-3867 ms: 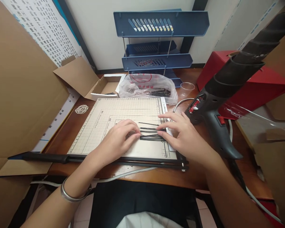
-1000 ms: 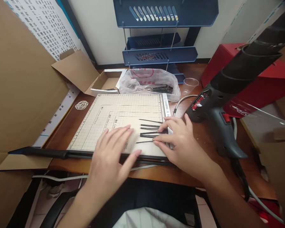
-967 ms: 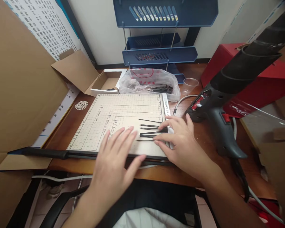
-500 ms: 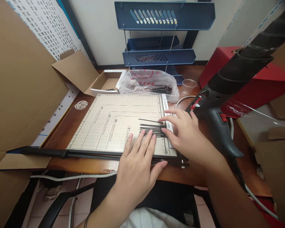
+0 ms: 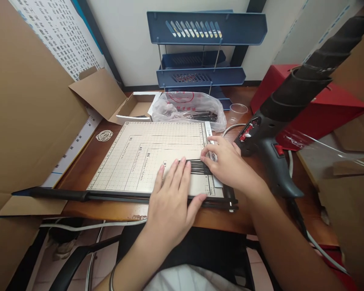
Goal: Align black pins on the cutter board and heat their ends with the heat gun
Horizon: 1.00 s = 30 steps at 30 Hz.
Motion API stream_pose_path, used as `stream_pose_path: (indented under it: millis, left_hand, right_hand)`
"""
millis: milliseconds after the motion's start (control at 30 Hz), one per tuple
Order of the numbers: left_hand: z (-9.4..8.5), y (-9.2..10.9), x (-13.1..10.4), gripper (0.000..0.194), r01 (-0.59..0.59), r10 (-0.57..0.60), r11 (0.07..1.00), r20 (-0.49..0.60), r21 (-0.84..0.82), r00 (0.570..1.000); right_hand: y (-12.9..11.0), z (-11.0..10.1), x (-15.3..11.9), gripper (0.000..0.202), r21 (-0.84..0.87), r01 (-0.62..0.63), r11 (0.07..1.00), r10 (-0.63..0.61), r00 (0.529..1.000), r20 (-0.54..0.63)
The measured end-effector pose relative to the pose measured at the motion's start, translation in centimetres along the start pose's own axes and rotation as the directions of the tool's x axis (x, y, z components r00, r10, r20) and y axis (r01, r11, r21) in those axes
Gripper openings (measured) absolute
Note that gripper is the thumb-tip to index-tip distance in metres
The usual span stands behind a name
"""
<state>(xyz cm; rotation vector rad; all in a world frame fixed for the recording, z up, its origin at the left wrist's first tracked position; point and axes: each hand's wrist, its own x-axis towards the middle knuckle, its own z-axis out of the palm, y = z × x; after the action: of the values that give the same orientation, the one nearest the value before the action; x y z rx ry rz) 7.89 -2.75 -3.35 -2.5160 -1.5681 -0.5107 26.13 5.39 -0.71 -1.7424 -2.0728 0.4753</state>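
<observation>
A row of thin black strips lies side by side on the cream gridded board of a paper cutter. My left hand rests flat on the board, fingers stretched out and slightly apart, the fingertips over the strips' left ends. At their right ends, beside the cutter's white ruler edge, my right hand is curled with thumb and index finger closed on the strips. Its fingers partly cover those ends. The cutter's black handle is down along the near edge.
Behind the cutter stand a plastic bag with more black strips, an open cardboard box and a clear cup. A heat gun stands close by my right hand. Rubber bands lie left, and a blue rack stands at the back.
A strip that lay apart above the row now lies with the others. My right hand's fingers have drawn closer together at the strip ends. My left hand has shifted slightly left.
</observation>
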Motion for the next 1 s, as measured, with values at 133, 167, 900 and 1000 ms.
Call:
stream_pose_path:
  millis: [133, 167, 900, 1000]
  left_hand:
    - [0.2, -1.1, 1.3, 0.07, 0.034, -0.035, 0.999, 0.036, 0.034, 0.999]
    - [0.2, -1.2, 1.6, 0.071, 0.025, -0.027, 0.999, 0.053, 0.035, 0.998]
    - [1.1, 0.2, 3.8, 0.114, -0.094, 0.126, 0.983, 0.21, -0.155, 0.97]
    - [1.2, 0.3, 3.8, 0.113, -0.093, 0.126, 0.982, 0.196, -0.167, 0.972]
  right_hand:
    - [0.0, -0.4, -0.2, 0.018, 0.028, -0.014, 1.0, 0.014, 1.0, 0.004]
    - [0.1, -0.5, -0.3, 0.019, 0.039, -0.011, 0.999, 0.011, 1.0, -0.009]
    - [0.0, 1.5, -2.2, 0.016, 0.091, -0.074, 0.993, 0.08, 0.995, -0.066]
    - [-0.1, 1.4, -2.7, 0.019, 0.095, -0.079, 0.992, 0.083, 0.996, -0.036]
